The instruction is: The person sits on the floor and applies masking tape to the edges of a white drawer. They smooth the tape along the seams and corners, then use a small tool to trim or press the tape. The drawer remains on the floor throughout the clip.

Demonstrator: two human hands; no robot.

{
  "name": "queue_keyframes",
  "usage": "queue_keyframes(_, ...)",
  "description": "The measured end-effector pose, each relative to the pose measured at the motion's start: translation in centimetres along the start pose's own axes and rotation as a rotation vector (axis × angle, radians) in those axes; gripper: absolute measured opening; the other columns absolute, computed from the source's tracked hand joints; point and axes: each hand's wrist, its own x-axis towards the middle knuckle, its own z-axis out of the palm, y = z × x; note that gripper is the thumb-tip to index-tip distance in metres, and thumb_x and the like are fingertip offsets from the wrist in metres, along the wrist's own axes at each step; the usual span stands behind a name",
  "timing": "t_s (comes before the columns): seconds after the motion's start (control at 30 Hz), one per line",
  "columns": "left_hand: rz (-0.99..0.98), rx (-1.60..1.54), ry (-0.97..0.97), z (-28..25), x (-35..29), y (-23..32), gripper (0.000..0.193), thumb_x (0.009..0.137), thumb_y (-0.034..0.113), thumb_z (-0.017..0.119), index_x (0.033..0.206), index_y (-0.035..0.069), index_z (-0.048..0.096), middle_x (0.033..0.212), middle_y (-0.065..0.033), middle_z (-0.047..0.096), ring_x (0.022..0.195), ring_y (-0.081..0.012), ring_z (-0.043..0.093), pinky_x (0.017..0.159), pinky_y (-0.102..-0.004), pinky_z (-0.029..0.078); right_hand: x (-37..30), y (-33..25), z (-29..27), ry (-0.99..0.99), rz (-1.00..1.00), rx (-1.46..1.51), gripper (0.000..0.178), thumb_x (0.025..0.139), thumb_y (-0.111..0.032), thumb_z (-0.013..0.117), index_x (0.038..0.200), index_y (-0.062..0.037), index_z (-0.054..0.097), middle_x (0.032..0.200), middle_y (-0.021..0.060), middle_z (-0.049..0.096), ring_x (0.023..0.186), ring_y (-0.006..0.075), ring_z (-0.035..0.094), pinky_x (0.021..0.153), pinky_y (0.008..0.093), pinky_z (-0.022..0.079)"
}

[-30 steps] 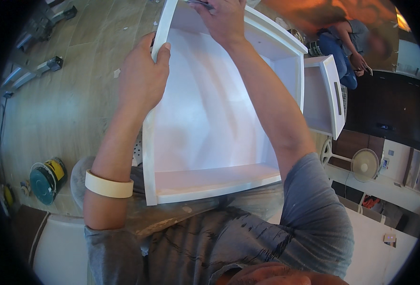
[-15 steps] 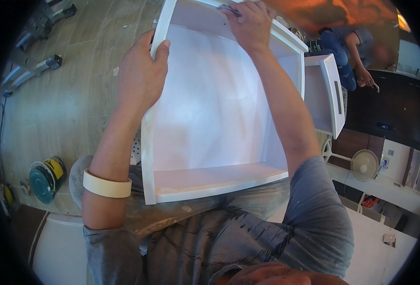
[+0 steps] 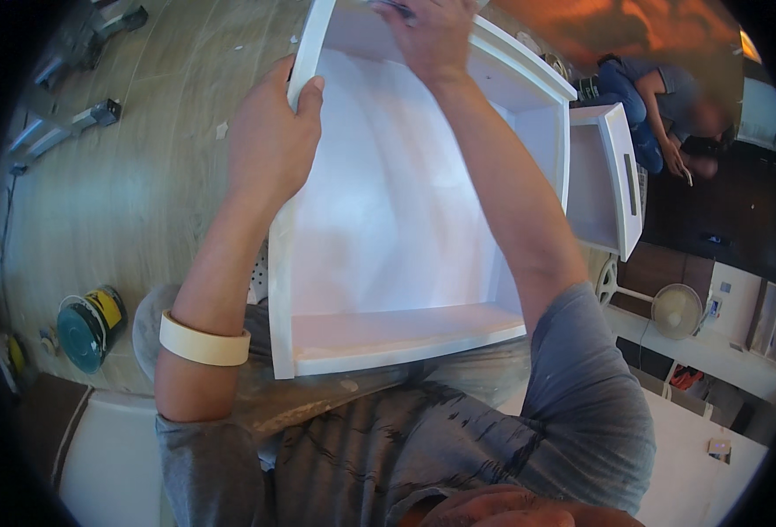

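Pale wood-grained floor [image 3: 159,202] fills the left of my view. At centre, a white, open rectangular box [image 3: 370,220] faces me; my left hand [image 3: 274,132] clasps its left edge, and my right hand [image 3: 436,39] pinches a thin dark piece [image 3: 396,10], too blurred to name, near the frame's top. The inside looks white with faint patches; what remains, I cannot judge. Room seems tighter rightward, where a white, dark-handled drawer [image 3: 594,176] sits just beside, than leftward.

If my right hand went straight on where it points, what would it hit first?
Probably the far wall of the white box; depth is unclear, and your right hand may already touch it.
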Motion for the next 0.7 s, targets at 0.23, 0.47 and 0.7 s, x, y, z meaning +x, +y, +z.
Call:
queue_keyframes(0.23, -0.001, 0.027, 0.003, -0.1, 0.0, 0.2, 0.044, 0.104, 0.034, 0.056, 0.139, 0.007, 0.060, 0.110, -0.0182, 0.074, 0.098, -0.0358, 0.070, 0.088, -0.0453, 0.053, 0.9, -0.6, -0.8, -0.062, -0.021, -0.049, 0.015, 0.082, -0.025, 0.079, 0.083, -0.0105, 0.073, 0.086, 0.0058, 0.068, 0.092, 0.0274, 0.064, 0.084, 0.0460, 0.044)
queue_keyframes(0.47, -0.015, 0.062, -0.014, -0.3, -0.1, 0.7, 0.044, 0.106, 0.035, 0.053, 0.140, 0.007, 0.059, 0.112, -0.0180, 0.074, 0.100, -0.0361, 0.070, 0.089, -0.0454, 0.053, -5.8, 9.2, -7.7, -0.082, -0.056, -0.293, 0.022, 0.079, -0.037, 0.086, 0.085, -0.0178, 0.079, 0.086, -0.0050, 0.073, 0.089, 0.0195, 0.063, 0.083, 0.0424, 0.041)
queue_keyframes(0.7, -0.001, 0.059, -0.015, -0.3, 0.0, 0.4, 0.044, 0.106, 0.034, 0.053, 0.139, 0.006, 0.059, 0.113, -0.0185, 0.074, 0.102, -0.0366, 0.069, 0.091, -0.0457, 0.052, -10.9, 15.5, -15.6, -0.235, 0.102, -0.457, 0.022, 0.081, -0.037, 0.085, 0.087, -0.0161, 0.080, 0.091, -0.0032, 0.075, 0.093, 0.0211, 0.063, 0.089, 0.0421, 0.041)
